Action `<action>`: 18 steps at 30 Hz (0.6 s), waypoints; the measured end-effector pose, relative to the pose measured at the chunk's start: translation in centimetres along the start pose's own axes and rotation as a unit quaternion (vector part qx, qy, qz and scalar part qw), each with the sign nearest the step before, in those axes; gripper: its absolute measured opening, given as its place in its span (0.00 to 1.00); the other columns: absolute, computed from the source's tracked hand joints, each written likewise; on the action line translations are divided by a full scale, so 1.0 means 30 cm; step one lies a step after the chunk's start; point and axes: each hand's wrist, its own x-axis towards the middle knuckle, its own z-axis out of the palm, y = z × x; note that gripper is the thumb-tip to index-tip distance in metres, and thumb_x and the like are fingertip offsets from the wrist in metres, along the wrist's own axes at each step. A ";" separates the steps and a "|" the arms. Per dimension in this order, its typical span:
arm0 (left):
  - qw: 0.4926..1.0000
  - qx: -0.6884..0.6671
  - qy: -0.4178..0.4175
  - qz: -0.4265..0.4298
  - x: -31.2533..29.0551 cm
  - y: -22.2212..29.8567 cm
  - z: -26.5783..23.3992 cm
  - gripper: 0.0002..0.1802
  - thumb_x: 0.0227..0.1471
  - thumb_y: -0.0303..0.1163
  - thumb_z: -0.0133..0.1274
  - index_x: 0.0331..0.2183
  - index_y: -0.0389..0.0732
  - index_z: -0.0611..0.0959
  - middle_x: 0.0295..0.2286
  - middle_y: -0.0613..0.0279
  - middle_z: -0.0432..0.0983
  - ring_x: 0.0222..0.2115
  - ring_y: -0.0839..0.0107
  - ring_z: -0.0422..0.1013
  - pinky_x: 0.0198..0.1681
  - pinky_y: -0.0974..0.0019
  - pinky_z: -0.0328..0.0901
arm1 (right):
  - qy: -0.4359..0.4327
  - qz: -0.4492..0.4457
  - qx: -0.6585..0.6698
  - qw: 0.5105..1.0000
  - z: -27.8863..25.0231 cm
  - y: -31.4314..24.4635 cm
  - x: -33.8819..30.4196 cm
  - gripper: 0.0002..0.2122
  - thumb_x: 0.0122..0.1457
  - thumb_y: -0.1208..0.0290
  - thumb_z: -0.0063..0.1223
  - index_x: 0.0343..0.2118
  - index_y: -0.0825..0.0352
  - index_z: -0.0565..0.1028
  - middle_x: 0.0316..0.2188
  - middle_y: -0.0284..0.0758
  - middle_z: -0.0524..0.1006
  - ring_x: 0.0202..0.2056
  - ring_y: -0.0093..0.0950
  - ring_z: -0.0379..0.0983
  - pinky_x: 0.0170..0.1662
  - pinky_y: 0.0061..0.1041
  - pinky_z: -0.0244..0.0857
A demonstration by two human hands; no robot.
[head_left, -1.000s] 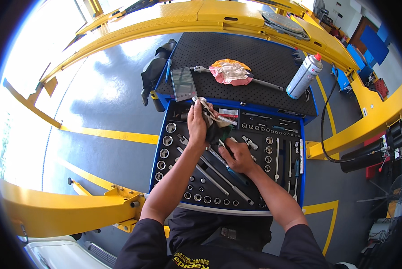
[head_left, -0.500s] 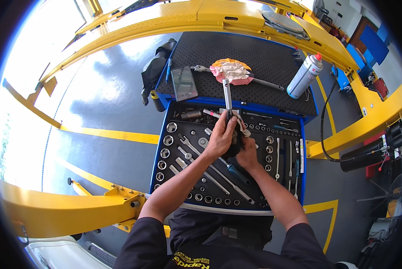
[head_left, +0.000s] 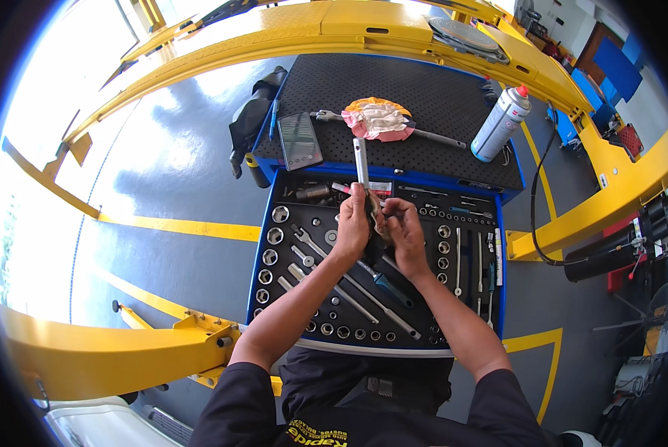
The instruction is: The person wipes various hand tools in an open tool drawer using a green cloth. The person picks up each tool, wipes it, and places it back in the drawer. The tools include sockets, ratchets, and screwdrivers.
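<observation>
Above the open tool drawer, my left hand (head_left: 352, 232) is wrapped round a silver metal bar (head_left: 361, 162) that points away from me; its full kind is hidden by my hands. A stained rag (head_left: 379, 217) lies against the bar between my hands. My right hand (head_left: 408, 237) is beside it, fingers bent and pinched at the rag. Beneath them the drawer's black foam (head_left: 326, 290) holds sockets (head_left: 274, 236), a wrench (head_left: 312, 242), long bars and a ratchet with a blue-black handle (head_left: 392, 289).
On the cabinet's black perforated top (head_left: 341, 74) lie a phone (head_left: 300, 141), a crumpled pink, white and orange cloth (head_left: 379, 121) over a long metal tool (head_left: 438, 138), and a standing spray can (head_left: 501, 125). Yellow lift beams (head_left: 289, 33) run behind and to both sides.
The bar and both hands have shifted slightly left. My right hand has risen from lower on the tool to beside the rag, its fingers now bent there.
</observation>
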 end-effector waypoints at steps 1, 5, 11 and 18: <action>0.998 0.047 -0.001 0.037 -0.003 0.001 0.009 0.31 0.75 0.55 0.35 0.32 0.39 0.76 0.20 0.68 0.69 0.21 0.79 0.66 0.27 0.72 0.64 | -0.014 -0.021 0.001 1.000 0.007 0.013 -0.012 0.21 0.75 0.62 0.46 0.65 0.68 0.63 0.57 0.36 0.70 0.60 0.25 0.66 0.65 0.28 0.58; 0.983 0.147 -0.010 0.109 -0.024 0.014 0.032 0.19 0.76 0.41 0.37 0.48 0.37 0.76 0.32 0.68 0.71 0.33 0.80 0.67 0.40 0.73 0.65 | -0.086 -0.046 0.039 0.994 0.032 -0.021 -0.019 0.30 0.74 0.61 0.45 0.73 0.68 0.53 0.70 0.41 0.60 0.71 0.33 0.55 0.72 0.34 0.49; 0.970 0.179 -0.036 0.160 -0.026 0.016 0.050 0.16 0.74 0.36 0.43 0.56 0.38 0.70 0.38 0.64 0.74 0.39 0.77 0.69 0.46 0.68 0.67 | -0.058 -0.051 -0.032 0.996 0.040 -0.049 -0.016 0.38 0.58 0.76 0.57 0.72 0.66 0.55 0.66 0.47 0.66 0.69 0.36 0.62 0.69 0.37 0.56; 0.970 0.194 -0.002 0.147 -0.020 0.017 0.055 0.21 0.73 0.45 0.46 0.41 0.34 0.79 0.28 0.60 0.81 0.32 0.75 0.76 0.38 0.67 0.70 | -0.026 -0.024 -0.151 0.988 0.003 -0.007 -0.043 0.27 0.60 0.72 0.62 0.63 0.70 0.70 0.42 0.39 0.83 0.46 0.28 0.80 0.50 0.27 0.71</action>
